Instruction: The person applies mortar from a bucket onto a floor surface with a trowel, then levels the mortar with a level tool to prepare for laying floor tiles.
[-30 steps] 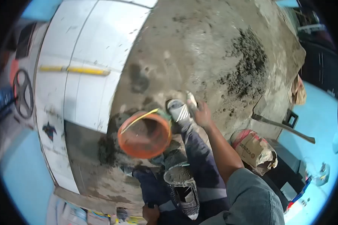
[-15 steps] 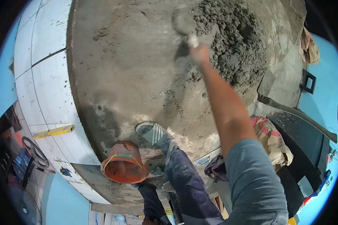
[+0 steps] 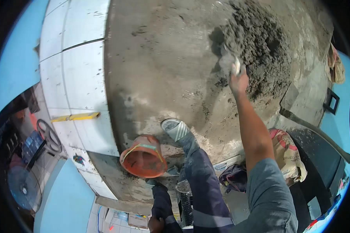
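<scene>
Trowel in right hand has shifted against mortar heap.

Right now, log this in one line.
right hand: grips tool handle at mortar pile | left hand: at left leg | orange bucket: by striped shoe

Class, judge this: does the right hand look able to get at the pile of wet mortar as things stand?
Most likely yes: the right hand, gripping a trowel, is close beside the mortar pile, with nothing visible standing in between.
</scene>
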`<state>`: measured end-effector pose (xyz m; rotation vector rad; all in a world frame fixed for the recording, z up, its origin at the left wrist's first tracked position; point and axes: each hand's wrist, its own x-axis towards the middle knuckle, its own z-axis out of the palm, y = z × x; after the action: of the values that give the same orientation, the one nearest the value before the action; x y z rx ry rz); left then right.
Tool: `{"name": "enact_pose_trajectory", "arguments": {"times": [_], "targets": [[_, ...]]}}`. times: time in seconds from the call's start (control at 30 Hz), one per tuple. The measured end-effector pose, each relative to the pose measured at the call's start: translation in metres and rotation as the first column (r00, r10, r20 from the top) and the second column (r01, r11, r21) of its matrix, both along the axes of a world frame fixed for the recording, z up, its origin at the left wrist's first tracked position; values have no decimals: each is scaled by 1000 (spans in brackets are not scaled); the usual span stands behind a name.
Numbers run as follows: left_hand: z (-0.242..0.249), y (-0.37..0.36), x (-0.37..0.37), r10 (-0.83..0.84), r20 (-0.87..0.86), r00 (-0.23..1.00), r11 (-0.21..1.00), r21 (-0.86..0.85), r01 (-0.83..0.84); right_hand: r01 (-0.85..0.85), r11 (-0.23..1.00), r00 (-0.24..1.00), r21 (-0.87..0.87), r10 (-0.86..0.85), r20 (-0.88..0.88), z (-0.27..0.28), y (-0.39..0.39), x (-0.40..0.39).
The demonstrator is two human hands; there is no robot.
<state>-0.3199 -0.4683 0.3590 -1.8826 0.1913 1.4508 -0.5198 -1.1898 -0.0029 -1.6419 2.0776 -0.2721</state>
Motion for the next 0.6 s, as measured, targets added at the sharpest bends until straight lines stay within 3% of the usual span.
{"name": "enact_pose_trajectory", "arguments": {"times": [0.03, 0.13, 0.2, 0.27, 0.33, 0.37, 0.4, 0.47, 0.53, 0.6], "targets": [[5, 3, 0, 30, 13, 999, 999, 30, -31, 2, 1000, 1000, 20, -3, 17, 22, 22, 7], [12, 17, 0, 61, 11, 998, 988, -141, -59, -63, 996, 994, 56, 58, 89, 97, 81, 21], [23, 11, 10, 160, 3, 987, 969, -190, -157, -76, 997, 996, 31, 75, 44, 128, 132, 14], [42, 12, 25, 267, 18, 963, 931, -263, -253, -131, 990, 989, -47, 134, 69, 196, 179, 26], [29, 74, 34, 277, -36, 960, 937, -211, -278, -252, 968, 967, 0, 252, -45, 237, 228, 6], [20, 90, 41, 326, 34, 945, 906, -297, -302, -260, 965, 965, -38, 259, -33, 258, 245, 8], [31, 109, 48, 374, 93, 923, 875, -365, -318, -264, 963, 964, -61, 263, -30, 288, 272, 7], [73, 98, 96, 435, 74, 898, 848, -368, -381, -200, 978, 979, 53, 197, 59, 372, 311, 33], [14, 192, 104, 239, 15, 971, 823, -534, -194, -238, 968, 970, 78, 241, -36, 435, 349, 39], [-37, 272, 129, 323, -126, 938, 705, -629, -328, -271, 962, 955, 20, 271, -119, 481, 391, 34]]}}
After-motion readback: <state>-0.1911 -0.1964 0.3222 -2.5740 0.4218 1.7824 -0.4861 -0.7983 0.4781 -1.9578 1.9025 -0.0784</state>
